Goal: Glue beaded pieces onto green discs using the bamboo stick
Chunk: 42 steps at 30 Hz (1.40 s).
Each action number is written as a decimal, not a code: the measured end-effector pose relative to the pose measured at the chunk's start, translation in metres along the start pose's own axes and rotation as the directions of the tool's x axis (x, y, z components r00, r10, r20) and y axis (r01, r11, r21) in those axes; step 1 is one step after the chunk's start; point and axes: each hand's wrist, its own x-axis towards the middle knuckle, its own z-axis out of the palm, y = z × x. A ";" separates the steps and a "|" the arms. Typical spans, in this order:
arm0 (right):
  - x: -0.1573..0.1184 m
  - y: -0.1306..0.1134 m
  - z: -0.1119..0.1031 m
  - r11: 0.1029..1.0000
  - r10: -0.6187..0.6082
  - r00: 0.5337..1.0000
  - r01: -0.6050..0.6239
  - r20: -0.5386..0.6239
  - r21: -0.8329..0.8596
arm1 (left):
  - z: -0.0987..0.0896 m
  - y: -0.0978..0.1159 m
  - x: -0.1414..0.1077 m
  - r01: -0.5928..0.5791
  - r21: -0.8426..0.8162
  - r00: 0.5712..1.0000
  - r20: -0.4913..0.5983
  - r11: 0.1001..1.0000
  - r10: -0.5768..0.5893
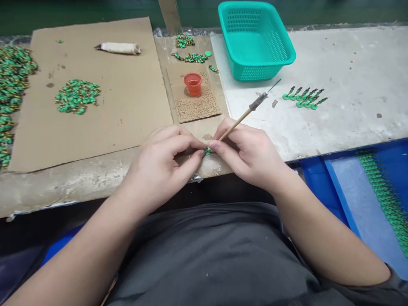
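Close to the table's front edge, my left hand [168, 159] pinches a small green piece [208, 151] between thumb and fingertips. My right hand [247, 151] meets it from the other side, its fingertips at the same piece, which they partly hide. Through the right hand's grip runs a thin wooden stick with a metal needle tip [244, 115], the tip pointing up and away to the right. Just beyond the hands, a small red cup [193, 85] with liquid in it stands on a speckled cardboard pad [199, 108].
A pile of green and gold pieces [78, 96] lies on cardboard [127, 97], with a larger heap [14, 80] at far left. A wrapped pointed tool [117, 48] lies behind. To the right are a teal basket [255, 70], several upright green-based figures [306, 98] and a blue tray [342, 191].
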 end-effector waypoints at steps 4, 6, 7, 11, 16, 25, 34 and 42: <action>0.000 0.002 0.003 0.999 -0.028 1.000 0.027 -0.009 -0.026 | 0.001 0.000 0.000 -0.010 0.000 1.000 -0.004 1.000 0.010; 0.000 0.002 0.003 0.998 -0.044 0.999 0.044 -0.009 -0.043 | 0.002 0.000 0.000 -0.015 0.000 1.000 -0.006 1.000 0.015; 0.000 0.002 0.002 0.997 -0.051 0.999 0.051 -0.007 -0.052 | 0.002 0.000 0.000 -0.019 -0.001 1.000 -0.007 1.000 0.019; 0.001 0.000 -0.001 0.994 -0.060 0.997 0.063 0.039 -0.084 | 0.003 -0.001 0.000 -0.030 -0.009 1.000 -0.006 1.000 0.030; 0.004 -0.001 -0.003 0.991 -0.076 0.994 0.085 0.084 -0.108 | 0.003 -0.002 -0.001 -0.024 -0.003 1.000 -0.004 1.000 0.024; 0.006 -0.003 0.002 0.995 -0.027 0.997 0.034 0.066 -0.097 | 0.004 -0.002 0.000 -0.019 -0.019 1.000 0.001 1.000 0.019; 0.008 -0.007 0.001 0.991 0.122 0.992 -0.119 0.033 -0.060 | 0.003 -0.003 0.002 -0.014 -0.019 1.000 0.000 1.000 0.014; -0.029 -0.004 -0.011 0.906 0.412 0.866 -0.355 -0.284 0.231 | -0.004 0.004 -0.005 0.069 -0.050 0.997 -0.014 0.996 -0.070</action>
